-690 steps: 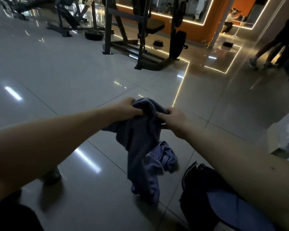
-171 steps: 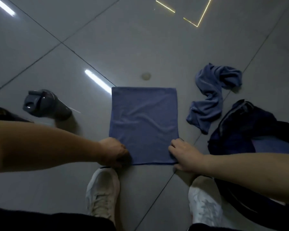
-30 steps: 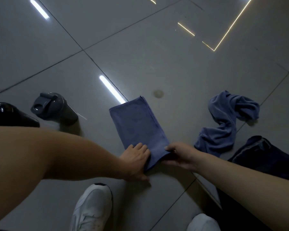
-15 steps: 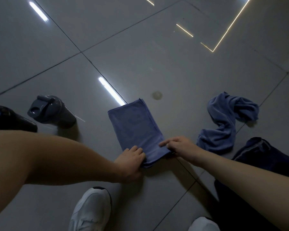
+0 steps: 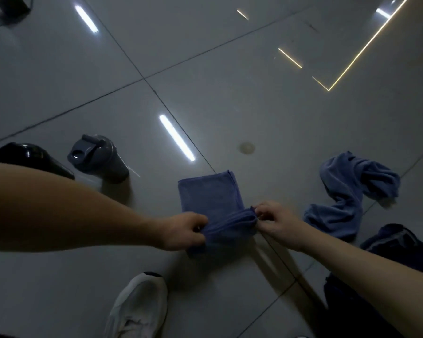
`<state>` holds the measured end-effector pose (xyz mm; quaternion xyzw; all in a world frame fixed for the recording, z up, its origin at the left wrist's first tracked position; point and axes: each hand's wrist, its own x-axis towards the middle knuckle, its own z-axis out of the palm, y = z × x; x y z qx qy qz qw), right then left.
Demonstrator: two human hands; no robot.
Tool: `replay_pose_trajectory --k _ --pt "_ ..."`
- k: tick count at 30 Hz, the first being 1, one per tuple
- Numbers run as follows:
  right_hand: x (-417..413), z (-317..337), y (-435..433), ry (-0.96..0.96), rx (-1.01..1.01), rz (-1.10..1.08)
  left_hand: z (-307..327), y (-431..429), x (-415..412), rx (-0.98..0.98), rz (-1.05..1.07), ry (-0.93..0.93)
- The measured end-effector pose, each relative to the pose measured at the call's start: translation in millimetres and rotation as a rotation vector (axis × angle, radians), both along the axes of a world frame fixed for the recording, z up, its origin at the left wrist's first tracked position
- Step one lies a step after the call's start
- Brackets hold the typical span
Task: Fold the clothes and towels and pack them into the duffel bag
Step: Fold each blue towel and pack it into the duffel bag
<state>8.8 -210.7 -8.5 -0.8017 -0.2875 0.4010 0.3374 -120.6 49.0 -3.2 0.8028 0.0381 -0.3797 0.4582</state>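
Now L hand (image 5: 184, 231) & R hand (image 5: 277, 223) each in pinch on near edge of blue towel (image 5: 210, 195)

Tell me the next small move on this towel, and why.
Probably carry the lifted near edge forward onto the far edge: the left hand and right hand pinch the folded blue towel by its raised near end, while its far half lies flat on the floor.

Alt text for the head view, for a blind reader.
The left hand and right hand pinch the raised near edge of a folded blue towel on a tiled floor. A crumpled towel and dark duffel bag lie right of it, a grey bottle left.
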Motion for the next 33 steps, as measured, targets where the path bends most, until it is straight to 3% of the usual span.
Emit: replay_pose_trajectory --k 2,6,9,12,19,21,25,28,33 --pt "4.1 -1.9 16.0 0.072 -0.002 -0.089 -3.2 16.8 11.2 -0.006 0.153 -0.014" --pt "12.6 -9.5 46.6 -0.028 -0.010 -0.196 -17.0 37.6 32.7 0.004 0.429 -0.019" --pt "22.5 -18.8 62.8 -0.124 -0.045 -0.265 -28.8 50.8 42.7 0.039 0.516 -0.080" --pt "28.1 -24.5 74.8 -0.203 -0.067 -0.279 -35.0 61.2 51.2 0.096 0.446 -0.134" --pt "37.4 -33.7 91.4 -0.221 -0.152 -0.283 -54.7 70.7 63.4 0.428 0.275 -0.442" --pt "38.2 -34.3 95.1 -0.178 -0.176 -0.279 -61.5 72.4 64.2 0.483 0.228 -0.442" --pt "40.2 -31.6 84.8 0.091 -0.158 -0.204 -65.1 68.6 67.7 0.500 0.252 -0.378" --pt "40.8 -34.6 68.6 0.027 -0.258 -0.133 -65.6 66.5 67.9 0.492 0.293 -0.364" --pt "35.3 -42.5 57.9 -0.120 -0.367 -0.195 -62.3 63.4 68.9 0.505 0.314 -0.328"
